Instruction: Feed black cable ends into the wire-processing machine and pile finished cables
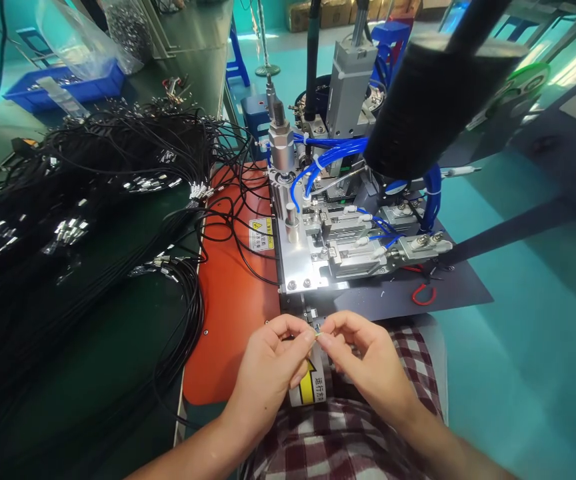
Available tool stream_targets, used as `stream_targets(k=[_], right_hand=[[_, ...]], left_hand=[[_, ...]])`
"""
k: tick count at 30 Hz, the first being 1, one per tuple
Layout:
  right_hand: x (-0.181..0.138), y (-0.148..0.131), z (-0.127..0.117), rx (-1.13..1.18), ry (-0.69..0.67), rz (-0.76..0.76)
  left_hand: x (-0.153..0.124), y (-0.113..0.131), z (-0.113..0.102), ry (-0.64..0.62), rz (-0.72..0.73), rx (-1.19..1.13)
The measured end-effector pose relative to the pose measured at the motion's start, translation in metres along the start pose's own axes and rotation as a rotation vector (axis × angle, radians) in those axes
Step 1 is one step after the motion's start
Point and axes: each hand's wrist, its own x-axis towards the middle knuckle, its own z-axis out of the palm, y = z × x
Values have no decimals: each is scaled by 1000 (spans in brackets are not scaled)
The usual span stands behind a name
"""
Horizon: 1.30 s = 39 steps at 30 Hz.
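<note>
My left hand [274, 360] and my right hand [368, 357] meet fingertip to fingertip above my lap. Thumb and forefinger of each are pinched together. A tiny light-coloured piece [318, 334] shows between the fingertips, too small to name. Just beyond them stands a bench machine [298, 263] with a shiny metal plate, small cylinders and blue air tubes. Below the hands is a label [313, 390] with yellow and black markings, partly covered by my left hand.
An orange-red board [238, 293] lies left of the machine, with black cables [193, 300] running over it. Large cable bundles with silvery ends cover the dark table. A blue tray [68, 87] stands behind. A black cylinder [433, 107] hangs at upper right; a red loop [424, 295] lies below.
</note>
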Motion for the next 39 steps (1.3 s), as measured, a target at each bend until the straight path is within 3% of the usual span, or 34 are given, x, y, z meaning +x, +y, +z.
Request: stream_targets(k=[13,27,33,39], right_hand=[[-7,13,12,93,42,-52],[-4,10,15,233,37,19],[-10,19,15,104,75,-100],[-7,14,9,236,-6,59]], left_hand=[[-3,-4,4,11,44,-59],[-3,-8,5,24,86,-53],[-4,-8,4,15,89,-23],[-3,-4,6,49,39,-8]])
